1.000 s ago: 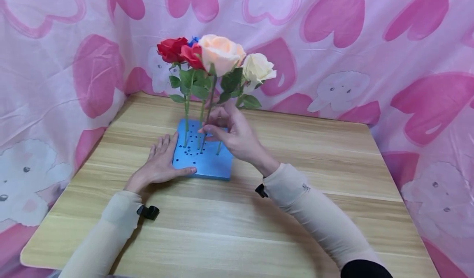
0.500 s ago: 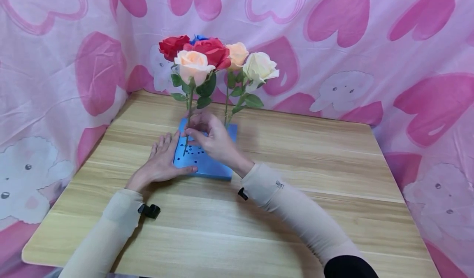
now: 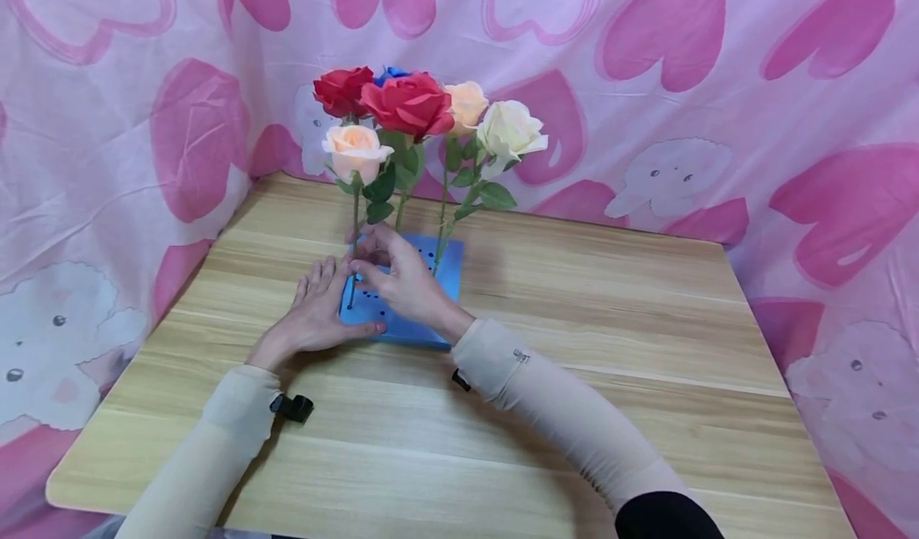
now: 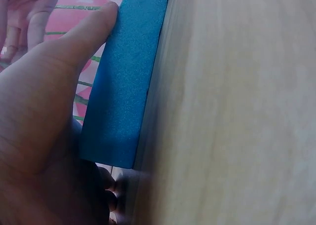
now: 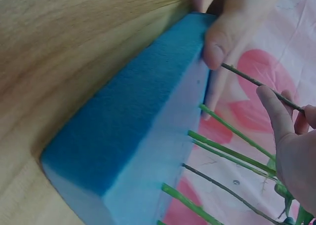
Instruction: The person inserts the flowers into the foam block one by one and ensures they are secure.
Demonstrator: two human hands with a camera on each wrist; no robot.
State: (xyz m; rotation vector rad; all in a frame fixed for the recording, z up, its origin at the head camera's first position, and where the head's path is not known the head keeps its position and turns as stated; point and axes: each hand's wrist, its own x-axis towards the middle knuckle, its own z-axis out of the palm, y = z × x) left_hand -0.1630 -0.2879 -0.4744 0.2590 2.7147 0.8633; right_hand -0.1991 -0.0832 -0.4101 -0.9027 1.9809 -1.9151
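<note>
In the head view, a blue foam block (image 3: 402,330) with small holes in its top sits on the table. My left hand (image 3: 316,312) rests against its left side, fingers straight, thumb on the near edge; the left wrist view shows that thumb (image 4: 89,35) touching the block (image 4: 126,82). Thumb and fingers of my right hand (image 3: 402,276) pinch the stem of a peach rose (image 3: 356,156). The stem's lower end meets the top near the front left corner. In the right wrist view the pinched stem (image 5: 247,78) shows beside the left thumb (image 5: 217,47).
Other roses rise from the block: a large red rose (image 3: 408,107), another red rose (image 3: 343,92), a blue rose (image 3: 391,74), a second peach rose (image 3: 465,107) and a white rose (image 3: 510,132). Behind the wooden table (image 3: 589,300) hangs a pink heart-print curtain (image 3: 653,29).
My right hand has moved left with the peach rose, and the rose has come lower, its stem end now at the block's front left. The left hand has kept its place.
</note>
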